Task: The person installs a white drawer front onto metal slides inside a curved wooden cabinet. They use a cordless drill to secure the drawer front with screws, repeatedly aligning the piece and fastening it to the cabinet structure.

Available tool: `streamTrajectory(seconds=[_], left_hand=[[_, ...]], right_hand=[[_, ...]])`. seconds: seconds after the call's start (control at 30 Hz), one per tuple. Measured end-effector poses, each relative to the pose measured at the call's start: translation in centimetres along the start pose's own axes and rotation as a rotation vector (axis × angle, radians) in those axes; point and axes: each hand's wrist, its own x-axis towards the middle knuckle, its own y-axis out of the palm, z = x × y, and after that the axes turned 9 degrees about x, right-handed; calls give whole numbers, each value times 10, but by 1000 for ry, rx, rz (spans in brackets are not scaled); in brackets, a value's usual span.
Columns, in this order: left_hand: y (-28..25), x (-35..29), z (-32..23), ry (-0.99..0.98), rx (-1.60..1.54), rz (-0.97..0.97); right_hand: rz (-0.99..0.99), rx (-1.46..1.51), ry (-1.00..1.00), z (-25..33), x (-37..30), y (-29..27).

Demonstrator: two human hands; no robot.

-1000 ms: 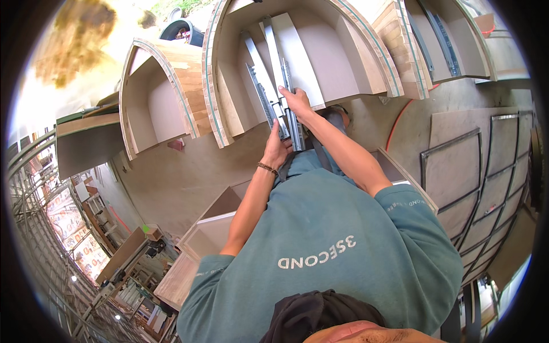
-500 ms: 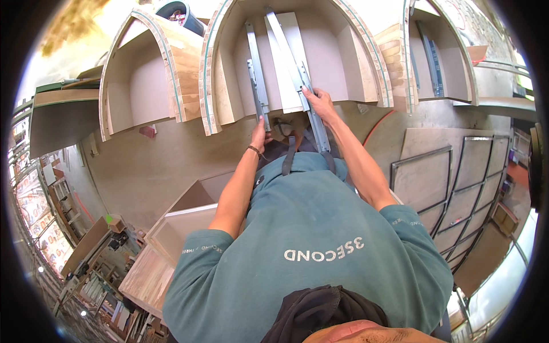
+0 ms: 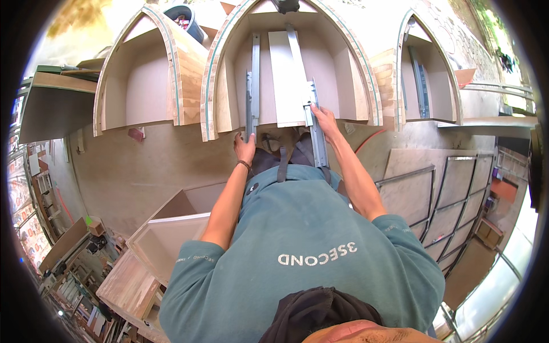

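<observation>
Two long metal drawer slides lie lengthwise in the middle plywood box. The left drawer slide (image 3: 255, 86) is partly extended, and my left hand (image 3: 245, 150) closes on its near end, which juts past the box's front edge. My right hand (image 3: 325, 121) grips the right drawer slide (image 3: 318, 143) where its sections overlap; its near end reaches almost to my waist. Between the slides lies a flat white board (image 3: 286, 86), with the right slide's thin far section along its edge. Both hands are at the opening of the middle box (image 3: 337, 74).
Another plywood box (image 3: 143, 86) stands to the left; a narrower one at the right holds more metal slides (image 3: 422, 86). A dark bucket (image 3: 189, 26) is behind. Black metal frames (image 3: 452, 194) lie at right. Beside my left arm stands a pale cabinet (image 3: 166, 228).
The right slide, slanted before, now lies straighter. Both hands appear lower in the view, the left one farther left. A dark object now shows at the middle box's far end.
</observation>
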Motion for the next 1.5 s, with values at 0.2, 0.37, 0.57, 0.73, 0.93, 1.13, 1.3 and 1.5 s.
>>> streamTrajectory(seconds=[0.2, 0.37, 0.57, 0.73, 0.93, 1.13, 1.3, 1.5], left_hand=[[-31, -54, -56, 432, 241, -198], [-24, -58, -85, 729, 253, -51], [3, -46, -136, 667, -10, 315], [23, -38, -207, 557, -157, 383], [56, -10, -274, 550, -52, 210], [46, -46, -290, 610, -67, 213], [27, -85, -263, 765, -82, 244], [-3, -101, -226, 565, 2, 506]], right_hand=[[-9, 38, 22, 1, -15, -11], [-34, 10, 0, -4, -21, -22], [-84, -89, -63, -5, -36, -30], [-86, -163, -127, -14, -48, -39], [-69, -134, -163, 1, -86, -28], [-114, -65, -250, 15, -84, -29], [-176, 2, -414, 33, -66, -24], [-148, 361, -367, 92, -34, -13]])
